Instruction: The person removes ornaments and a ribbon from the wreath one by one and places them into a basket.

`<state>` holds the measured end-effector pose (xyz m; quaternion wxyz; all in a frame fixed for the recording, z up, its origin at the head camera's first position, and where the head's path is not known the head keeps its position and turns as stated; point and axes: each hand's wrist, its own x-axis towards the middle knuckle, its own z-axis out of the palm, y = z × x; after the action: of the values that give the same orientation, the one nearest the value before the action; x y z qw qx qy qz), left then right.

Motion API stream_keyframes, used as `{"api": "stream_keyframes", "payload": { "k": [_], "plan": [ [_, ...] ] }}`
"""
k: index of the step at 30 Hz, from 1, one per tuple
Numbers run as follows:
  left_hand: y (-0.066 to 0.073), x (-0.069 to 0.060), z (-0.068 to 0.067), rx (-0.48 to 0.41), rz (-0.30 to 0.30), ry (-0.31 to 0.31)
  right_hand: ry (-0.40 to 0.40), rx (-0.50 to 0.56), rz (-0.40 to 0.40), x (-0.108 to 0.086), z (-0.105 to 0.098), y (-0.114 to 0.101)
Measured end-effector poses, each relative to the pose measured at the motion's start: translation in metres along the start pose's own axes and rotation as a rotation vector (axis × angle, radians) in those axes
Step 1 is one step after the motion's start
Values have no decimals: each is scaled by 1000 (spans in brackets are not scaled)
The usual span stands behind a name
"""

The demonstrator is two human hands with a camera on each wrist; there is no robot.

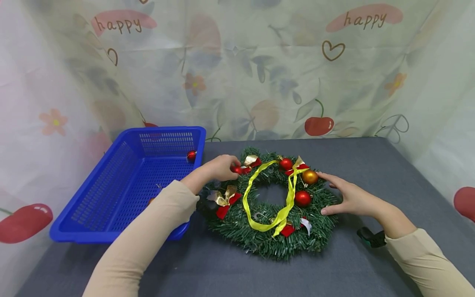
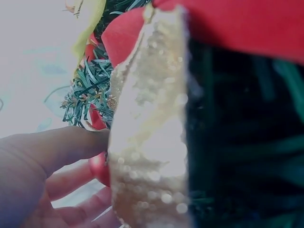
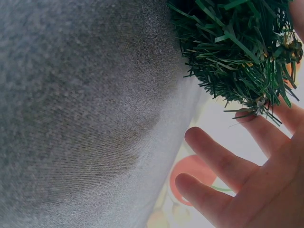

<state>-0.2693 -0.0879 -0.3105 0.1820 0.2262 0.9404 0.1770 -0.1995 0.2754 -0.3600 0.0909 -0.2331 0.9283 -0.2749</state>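
Observation:
A green tinsel wreath (image 1: 259, 243) lies flat on the table, dressed with red balls, a gold ball (image 1: 310, 177), bows and a yellow ribbon (image 1: 248, 202). At its upper left, my left hand (image 1: 222, 168) pinches a red ball (image 1: 236, 169) between thumb and fingers, beside a red and gold bow (image 1: 252, 161). A gold bow loop (image 2: 149, 128) blocks much of the left wrist view and partly hides that ball. My right hand (image 1: 350, 199) is at the wreath's right side with fingers spread, a fingertip touching the tinsel (image 3: 237, 71) in the right wrist view.
A blue plastic basket (image 1: 128, 136) stands left of the wreath, partly behind my left sleeve. Inside it lies a red ball (image 1: 191, 156), with an orange item (image 1: 150, 201) half hidden by the sleeve. Printed curtains (image 1: 237, 74) enclose the grey table (image 1: 356, 161).

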Motion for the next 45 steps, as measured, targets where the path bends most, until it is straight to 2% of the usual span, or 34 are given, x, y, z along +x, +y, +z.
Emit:
{"api": "stream_keyframes", "payload": {
  "k": [6, 16, 20, 27, 33, 45],
  "plan": [
    [1, -1, 0, -38, -14, 32, -6, 13, 8, 1, 0, 0],
    [3, -3, 0, -96, 54, 120, -12, 12, 13, 0, 0, 0],
    [7, -5, -1, -116, 57, 151, -12, 10, 12, 1, 0, 1],
    [16, -12, -8, -182, 60, 184, -16, 12, 14, 1, 0, 0],
    [22, -19, -11, -206, 91, 202, -14, 13, 15, 1, -1, -1],
    [30, -35, -16, -272, 100, 234, -13, 16, 13, 0, 1, 0]
  ]
}}
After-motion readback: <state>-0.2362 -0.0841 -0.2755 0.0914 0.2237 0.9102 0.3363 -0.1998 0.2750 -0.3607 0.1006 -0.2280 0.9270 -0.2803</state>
